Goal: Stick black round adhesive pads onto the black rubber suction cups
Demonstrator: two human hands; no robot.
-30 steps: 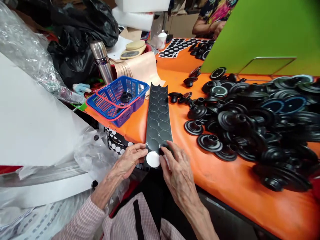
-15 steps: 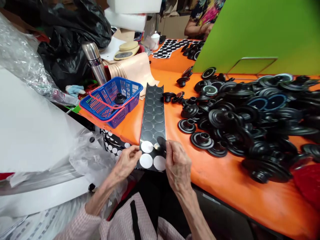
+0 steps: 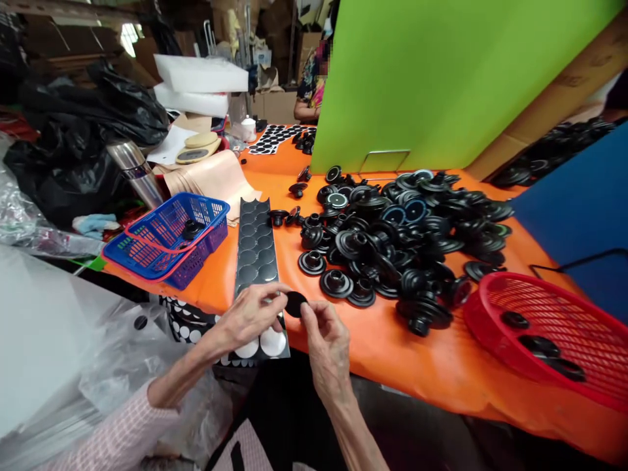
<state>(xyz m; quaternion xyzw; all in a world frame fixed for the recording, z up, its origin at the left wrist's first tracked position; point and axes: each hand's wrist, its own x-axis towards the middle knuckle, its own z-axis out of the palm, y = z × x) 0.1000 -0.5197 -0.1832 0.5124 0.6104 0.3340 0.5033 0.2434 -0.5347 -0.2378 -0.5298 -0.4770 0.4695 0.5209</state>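
Observation:
A long black sheet of round stickers (image 3: 255,243) lies on the orange table (image 3: 373,340), its near end hanging over the edge with white empty circles showing. My left hand (image 3: 250,314) rests on that near end, fingers curled. My right hand (image 3: 321,333) pinches a small black round sticker (image 3: 296,304) between thumb and fingers, lifted just right of the sheet. A big heap of black round parts (image 3: 392,242) lies to the right of the sheet.
A blue basket (image 3: 167,239) with one black part stands left of the sheet. A red basket (image 3: 549,327) with a few parts sits at the right. A green board (image 3: 432,78) stands behind the heap. A steel flask (image 3: 135,173), black bags and another person are beyond.
My right hand has peeled a black sticker off the sheet and lifted it to the right. My head has risen and turned right, bringing the red basket into view.

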